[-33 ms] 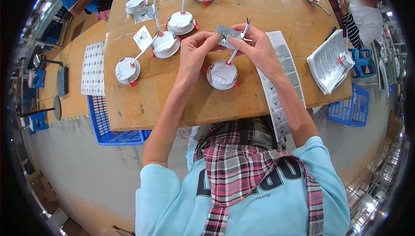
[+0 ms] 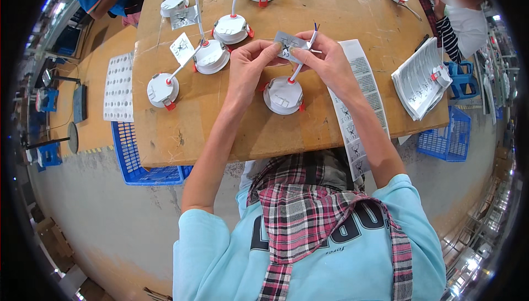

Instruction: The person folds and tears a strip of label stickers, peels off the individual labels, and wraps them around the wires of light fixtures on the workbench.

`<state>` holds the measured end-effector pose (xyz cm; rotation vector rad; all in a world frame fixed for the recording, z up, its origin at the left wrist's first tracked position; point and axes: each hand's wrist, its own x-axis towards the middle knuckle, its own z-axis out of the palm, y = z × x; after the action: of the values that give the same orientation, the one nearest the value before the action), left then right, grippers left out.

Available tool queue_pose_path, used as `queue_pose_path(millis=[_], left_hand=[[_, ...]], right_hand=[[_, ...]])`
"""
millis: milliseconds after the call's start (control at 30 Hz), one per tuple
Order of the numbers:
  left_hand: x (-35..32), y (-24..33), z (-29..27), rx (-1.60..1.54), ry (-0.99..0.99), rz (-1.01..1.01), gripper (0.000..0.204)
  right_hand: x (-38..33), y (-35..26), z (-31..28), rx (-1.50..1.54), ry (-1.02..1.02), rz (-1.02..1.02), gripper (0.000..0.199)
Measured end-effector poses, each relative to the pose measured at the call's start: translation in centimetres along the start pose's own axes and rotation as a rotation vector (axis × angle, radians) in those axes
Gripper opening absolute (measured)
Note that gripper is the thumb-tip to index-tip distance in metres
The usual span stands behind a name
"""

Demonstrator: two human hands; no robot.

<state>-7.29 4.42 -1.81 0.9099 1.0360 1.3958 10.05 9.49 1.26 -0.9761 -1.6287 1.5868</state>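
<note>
Here both hands pinch a label [image 2: 287, 44] (print unreadable), cable partly hidden.

A small grey label [image 2: 289, 44] is pinched between both hands; a long white label strip [image 2: 358, 97] lies under the right hand [image 2: 325, 61].

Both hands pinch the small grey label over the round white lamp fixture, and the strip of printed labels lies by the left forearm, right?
Not quite. In the head view the long white strip of printed labels lies by the right forearm, not the left. The rest holds: the left hand and right hand pinch the small grey label above the round white lamp fixture.
</note>
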Motion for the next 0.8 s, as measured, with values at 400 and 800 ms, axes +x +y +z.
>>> queue_pose_path(millis=[400, 800], left_hand=[[-0.2, 0.1, 0.1, 0.045, 0.021, -0.007, 0.022], [-0.1, -0.3, 0.2, -0.071, 0.019, -0.083, 0.018]], right_hand=[[-0.4, 0.0, 0.4, 0.009, 0.018, -0.019, 0.028], [-0.4, 0.9, 1.2, 0.138, 0.138, -0.027, 0.028]])
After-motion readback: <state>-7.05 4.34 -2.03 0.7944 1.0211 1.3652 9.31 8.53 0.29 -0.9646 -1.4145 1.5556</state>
